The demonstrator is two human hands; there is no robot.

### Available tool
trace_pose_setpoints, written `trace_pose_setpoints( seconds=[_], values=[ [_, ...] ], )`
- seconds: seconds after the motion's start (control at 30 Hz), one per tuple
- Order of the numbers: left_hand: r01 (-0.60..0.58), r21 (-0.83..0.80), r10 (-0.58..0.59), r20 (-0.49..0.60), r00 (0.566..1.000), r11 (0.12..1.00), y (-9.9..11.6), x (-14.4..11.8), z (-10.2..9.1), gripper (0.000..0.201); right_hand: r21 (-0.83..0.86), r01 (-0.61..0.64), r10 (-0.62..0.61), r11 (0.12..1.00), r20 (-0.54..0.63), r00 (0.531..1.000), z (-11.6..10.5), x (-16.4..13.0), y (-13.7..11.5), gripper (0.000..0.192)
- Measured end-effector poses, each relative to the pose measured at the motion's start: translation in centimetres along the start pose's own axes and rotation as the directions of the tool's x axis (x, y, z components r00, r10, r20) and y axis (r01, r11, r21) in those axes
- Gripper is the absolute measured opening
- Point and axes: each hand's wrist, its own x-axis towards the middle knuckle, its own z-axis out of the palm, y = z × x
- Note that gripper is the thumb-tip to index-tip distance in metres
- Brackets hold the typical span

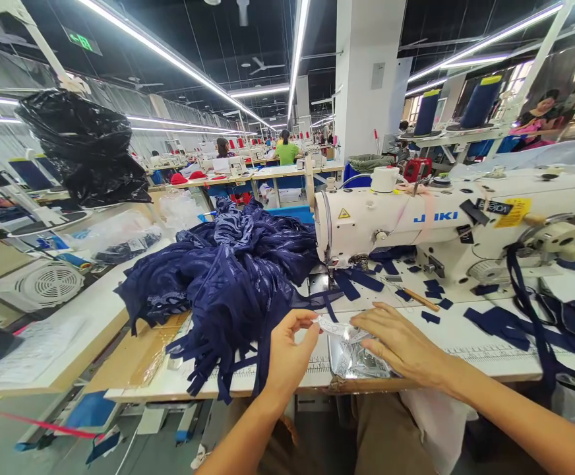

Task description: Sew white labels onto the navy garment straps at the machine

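A thin white printed label strip [339,326] stretches between my two hands just above the table's front edge. My left hand [290,349] pinches its left end between thumb and fingertips. At the other end, my right hand [401,343] holds the strip under long, nearly straight fingers; the exact grip is partly hidden. Beneath lies a shiny metal plate [339,363] with more loose label strips [364,363] in a tangle. Behind my hands stands a white JUKI sewing machine [396,224], its needle area above and beyond the strip. A heap of navy garments [228,257] lies left of it.
Navy fabric scraps [357,284] and a wooden-handled tool [421,299] lie around the machine bed. Navy straps [519,316] hang at the right. Cardboard [136,356] sits under the heap's left side. A black plastic bag [82,145] hangs at upper left. Other people work farther back.
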Motion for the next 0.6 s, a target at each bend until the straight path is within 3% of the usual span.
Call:
trace_pose_setpoints(
  seconds=[0.13,0.23,0.37,0.5,0.6],
  values=[
    [-0.040,0.103,0.026,0.134,0.991,0.994,0.7,0.7,0.8,0.015,0.181,-0.093,0.124,0.979,-0.167,0.978,-1.0,1.9,-0.4,0.022],
    [-0.108,0.203,0.058,0.240,0.969,0.973,1.3,0.7,1.1,0.028,0.265,-0.165,0.193,0.950,-0.082,0.978,-1.5,3.5,-1.6,0.017],
    [-0.192,0.299,0.083,0.342,0.936,0.935,1.7,0.8,1.0,0.030,0.167,-0.169,0.169,0.971,0.013,0.986,-1.3,4.2,-2.5,0.013],
    [-0.256,0.325,0.095,0.438,0.894,0.910,1.5,2.9,0.3,0.025,0.155,-0.147,0.151,0.977,-0.014,0.988,-1.1,3.5,-1.0,0.013],
    [-0.317,0.476,0.104,0.421,0.901,0.820,1.1,5.6,-0.1,0.013,0.245,-0.247,0.267,0.938,-0.051,0.962,-1.3,2.7,1.4,0.013]
  ],
)
